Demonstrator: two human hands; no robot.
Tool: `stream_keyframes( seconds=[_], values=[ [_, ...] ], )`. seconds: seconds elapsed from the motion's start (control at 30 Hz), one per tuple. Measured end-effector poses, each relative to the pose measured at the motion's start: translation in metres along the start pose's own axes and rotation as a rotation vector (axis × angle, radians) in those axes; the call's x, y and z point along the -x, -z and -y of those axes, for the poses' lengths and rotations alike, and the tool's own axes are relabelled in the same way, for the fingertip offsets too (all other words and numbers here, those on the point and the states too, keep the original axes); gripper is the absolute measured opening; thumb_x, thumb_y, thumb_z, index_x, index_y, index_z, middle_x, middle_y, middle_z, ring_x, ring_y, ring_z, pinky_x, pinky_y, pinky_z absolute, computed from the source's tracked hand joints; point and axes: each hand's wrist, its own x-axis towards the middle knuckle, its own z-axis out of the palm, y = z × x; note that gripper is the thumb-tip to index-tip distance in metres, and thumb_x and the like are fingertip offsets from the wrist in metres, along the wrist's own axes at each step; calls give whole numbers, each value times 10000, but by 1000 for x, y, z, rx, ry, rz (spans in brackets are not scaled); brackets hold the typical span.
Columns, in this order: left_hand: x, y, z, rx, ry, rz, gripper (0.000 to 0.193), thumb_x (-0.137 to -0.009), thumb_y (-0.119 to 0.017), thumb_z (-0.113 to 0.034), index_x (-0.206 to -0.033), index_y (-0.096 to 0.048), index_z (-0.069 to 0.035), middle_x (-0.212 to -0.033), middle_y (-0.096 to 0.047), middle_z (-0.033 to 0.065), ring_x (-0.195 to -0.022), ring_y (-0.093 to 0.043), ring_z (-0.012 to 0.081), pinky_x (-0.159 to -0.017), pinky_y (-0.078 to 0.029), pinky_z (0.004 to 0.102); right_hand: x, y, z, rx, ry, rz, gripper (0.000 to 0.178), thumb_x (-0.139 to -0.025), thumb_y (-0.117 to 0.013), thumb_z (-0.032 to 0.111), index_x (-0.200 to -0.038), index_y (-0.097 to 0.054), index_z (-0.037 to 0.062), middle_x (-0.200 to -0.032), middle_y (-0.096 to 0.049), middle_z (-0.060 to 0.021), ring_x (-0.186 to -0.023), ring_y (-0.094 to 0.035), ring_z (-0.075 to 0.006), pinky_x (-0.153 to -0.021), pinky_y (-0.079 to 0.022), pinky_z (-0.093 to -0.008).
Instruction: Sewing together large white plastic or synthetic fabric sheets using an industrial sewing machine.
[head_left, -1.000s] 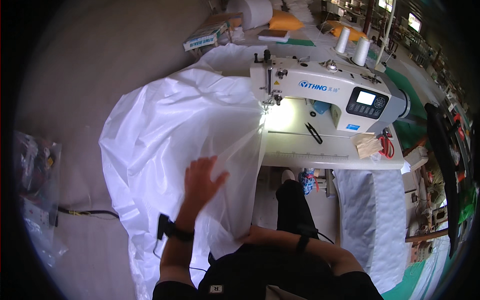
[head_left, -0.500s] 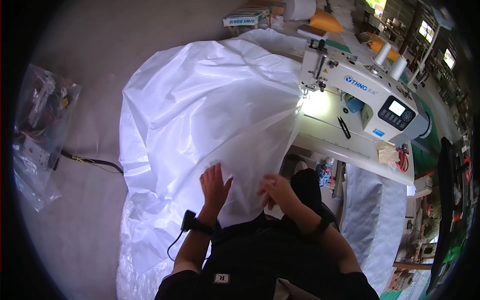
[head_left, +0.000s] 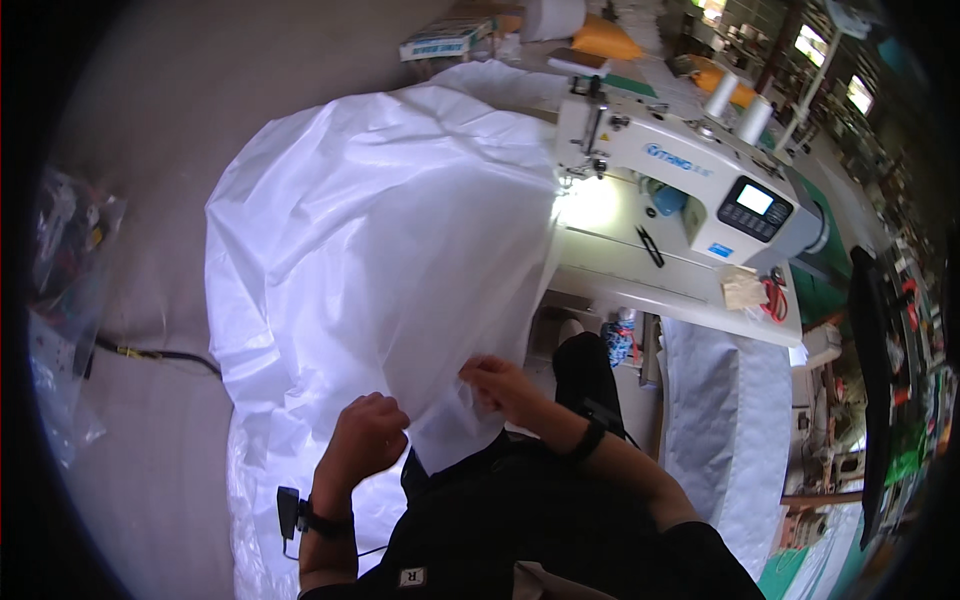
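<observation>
Both hands [head_left: 500, 388] pinch white sheet [head_left: 380, 230].

Hidden under the white sheet

The white woven fabric [head_left: 380, 260] covers the left end of the sewing surface [head_left: 640, 275]; left hand [head_left: 362, 440] fingers curl out of sight, and the needle area is lost in glare.

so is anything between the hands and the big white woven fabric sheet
Nothing visible. The left hand and right hand both grip the near edge of the big white woven fabric sheet, which runs unbroken up to the white sewing machine.
</observation>
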Motion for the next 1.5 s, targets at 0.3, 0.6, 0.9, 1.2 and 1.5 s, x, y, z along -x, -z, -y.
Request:
stream_keyframes(
  seconds=[0.3, 0.6, 0.9, 1.2, 1.5],
  values=[
    [-39, -21, 3, 616, -387, 263, 100, -698, -650, -50, -656, -579, 7, -1142, -624, 135, -1040, -601, 295, -918, -454, 361, 57, -9, -1, 437, -14, 134, 242, -901, -635, 276, -1029, -679, 76, -729, -548, 25, -579, -443, -50, -497, -349, -200],
    [-86, -112, -20, 273, 180, 9, 228, -902, -526, -243, -998, -552, -38, -764, -642, 202, -745, -648, 366, -645, -497, 436, 49, -6, -40, 970, 473, 213, 247, -877, -621, 231, -1012, -661, 29, -959, -674, -131, -904, -648, -222, -813, -492, -353],
    [-71, -131, -30, 266, -91, -235, 139, -879, -524, -167, -862, -574, -39, -783, -583, 185, -698, -591, 377, -609, -474, 463, 36, 62, -31, 1061, 284, -312, 418, -853, -647, 370, -1067, -607, 13, -881, -670, -154, -891, -650, -246, -752, -510, -370],
    [-63, -99, -26, 153, -121, -149, 117, -832, -524, -131, -790, -545, -25, -826, -585, 186, -737, -594, 391, -649, -482, 464, 63, 5, -39, 813, 425, 54, 272, -863, -617, 236, -878, -656, -33, -850, -666, -151, -775, -633, -218, -716, -488, -361],
    [-78, -105, -38, 374, 104, -90, 248, -824, -553, -252, -794, -506, -10, -693, -566, 239, -710, -574, 449, -619, -451, 490, 60, 5, -33, 1138, 370, 187, 242, -855, -586, 210, -898, -622, -25, -755, -649, -151, -735, -649, -236, -702, -496, -388]
  ],
)
